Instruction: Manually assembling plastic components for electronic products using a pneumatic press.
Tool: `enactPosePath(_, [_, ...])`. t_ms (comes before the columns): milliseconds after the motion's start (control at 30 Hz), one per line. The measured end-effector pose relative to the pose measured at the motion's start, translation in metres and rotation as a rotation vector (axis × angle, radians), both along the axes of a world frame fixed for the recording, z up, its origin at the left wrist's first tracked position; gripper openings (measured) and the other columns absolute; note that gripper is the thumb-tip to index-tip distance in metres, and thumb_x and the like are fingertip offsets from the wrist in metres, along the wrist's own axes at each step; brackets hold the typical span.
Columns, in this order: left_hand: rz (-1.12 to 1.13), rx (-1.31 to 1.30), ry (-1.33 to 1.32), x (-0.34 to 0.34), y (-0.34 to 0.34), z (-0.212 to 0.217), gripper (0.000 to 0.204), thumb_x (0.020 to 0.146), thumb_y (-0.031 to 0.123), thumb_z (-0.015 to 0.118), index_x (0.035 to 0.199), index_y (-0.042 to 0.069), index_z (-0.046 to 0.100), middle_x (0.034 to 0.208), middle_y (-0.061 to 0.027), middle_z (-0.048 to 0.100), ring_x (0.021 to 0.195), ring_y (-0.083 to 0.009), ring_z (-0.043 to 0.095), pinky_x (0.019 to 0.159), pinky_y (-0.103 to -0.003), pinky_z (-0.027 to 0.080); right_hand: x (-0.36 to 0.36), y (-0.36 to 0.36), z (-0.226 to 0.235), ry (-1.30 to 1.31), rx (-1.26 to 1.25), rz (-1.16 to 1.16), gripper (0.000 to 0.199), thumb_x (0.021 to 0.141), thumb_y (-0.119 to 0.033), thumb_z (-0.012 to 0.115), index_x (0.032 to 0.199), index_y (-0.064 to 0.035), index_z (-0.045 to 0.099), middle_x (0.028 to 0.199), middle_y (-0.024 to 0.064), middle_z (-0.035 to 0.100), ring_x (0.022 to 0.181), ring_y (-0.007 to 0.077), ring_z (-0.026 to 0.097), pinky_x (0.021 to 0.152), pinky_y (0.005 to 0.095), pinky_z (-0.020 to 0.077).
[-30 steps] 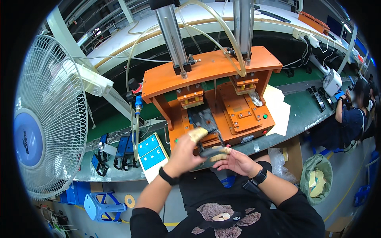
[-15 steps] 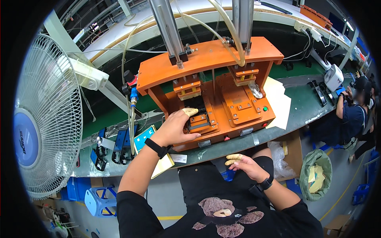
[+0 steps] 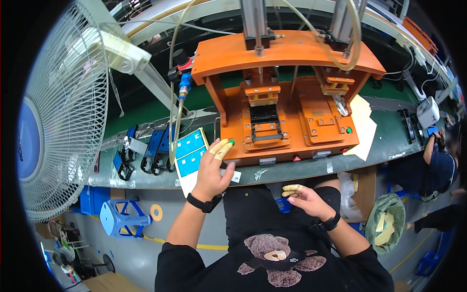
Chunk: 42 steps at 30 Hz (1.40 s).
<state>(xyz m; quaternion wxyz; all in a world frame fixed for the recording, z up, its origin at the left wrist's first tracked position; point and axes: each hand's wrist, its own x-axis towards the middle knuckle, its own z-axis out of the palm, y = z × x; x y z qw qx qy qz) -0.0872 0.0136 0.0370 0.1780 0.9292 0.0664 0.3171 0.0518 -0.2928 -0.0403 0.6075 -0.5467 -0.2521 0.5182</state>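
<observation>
My left hand (image 3: 214, 168) reaches to the front left corner of an orange two-station press (image 3: 287, 41). Its fingers are stretched out, two wearing pale yellow finger cots, with the tips at a green button (image 3: 231, 142). In the press's left station a black plastic frame (image 3: 263, 115) lies on the lower fixture, below the raised press head (image 3: 262, 94). Over my lap hovers my right hand (image 3: 310, 201), cots on its fingers too. Its fingers are loosely bent, nothing visible in them. The right station's fixture (image 3: 319, 121) bears no frame.
Blue-and-white sheets (image 3: 190, 153) lie left of the press, near several black parts with blue film (image 3: 154, 142). A large fan (image 3: 63, 112) stands at far left. Cream paper (image 3: 360, 129) lies right of the press. A lined bin (image 3: 386, 221) and another person (image 3: 438, 163) are farther right.
My left hand has moved from the black frame in the left station to the green button at the press's front left. My right hand stays over my lap. The view has shifted.
</observation>
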Motion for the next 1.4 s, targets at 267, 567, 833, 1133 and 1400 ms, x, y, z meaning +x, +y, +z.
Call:
enactPosePath(267, [0.549, 0.058, 0.213, -0.040, 0.033, -0.059, 0.043, 0.080, 0.024, 0.075, 0.114, 0.001, 0.064, 0.122, -0.0230, 0.061, 0.119, -0.0412, 0.054, 0.100, -0.045, 0.044, -0.018, 0.028, -0.006, -0.161, -0.033, 0.126, 0.041, 0.094, -0.016, 0.066, 0.132, -0.0039, 0.056, 0.115, 0.0049, 0.065, 0.095, 0.0084, 0.059, 0.084, 0.0241, 0.0490])
enactPosePath(567, [0.520, -0.141, 0.252, -0.036, 0.051, -0.058, 0.043, 0.074, 0.029, 0.081, 0.105, 0.001, 0.069, 0.101, -0.0191, 0.066, 0.099, -0.0361, 0.061, 0.087, -0.043, 0.049, -0.050, 0.117, 0.027, -0.764, 0.246, 0.381, 0.056, 0.088, -0.030, 0.070, 0.135, -0.0049, 0.052, 0.131, 0.0181, 0.055, 0.111, 0.0291, 0.058, 0.098, 0.0391, 0.0463])
enactPosePath(833, [0.480, -0.340, 0.264, -0.040, 0.080, -0.058, 0.024, 0.073, 0.025, 0.081, 0.087, 0.007, 0.074, 0.103, -0.0159, 0.069, 0.098, -0.0351, 0.063, 0.087, -0.043, 0.049, -0.072, 0.185, 0.029, -1.224, 0.264, 0.467, 0.061, 0.083, -0.031, 0.070, 0.135, -0.0037, 0.050, 0.139, 0.0215, 0.047, 0.114, 0.0367, 0.056, 0.096, 0.0456, 0.0467])
enactPosePath(1133, [0.712, -0.473, -0.094, -0.159, 0.201, -0.027, 0.018, 0.088, 0.013, 0.073, 0.089, -0.004, 0.070, 0.080, -0.0038, 0.068, 0.068, -0.0080, 0.058, 0.062, -0.024, 0.047, -0.073, 0.195, 0.025, -1.292, 0.167, 0.497, 0.067, 0.079, -0.029, 0.072, 0.137, -0.0041, 0.047, 0.136, 0.0203, 0.049, 0.104, 0.0378, 0.063, 0.086, 0.0475, 0.0516])
enactPosePath(1400, [0.626, -0.616, -0.187, -0.235, 0.085, 0.051, 0.026, 0.094, -0.001, 0.060, 0.118, -0.006, 0.056, 0.114, -0.0147, 0.066, 0.104, -0.0185, 0.064, 0.096, -0.031, 0.049, -0.004, 0.129, 0.113, -1.278, 0.572, 0.007, 0.049, 0.080, -0.024, 0.074, 0.123, -0.0051, 0.060, 0.127, 0.0172, 0.056, 0.099, 0.0356, 0.062, 0.084, 0.0427, 0.0508])
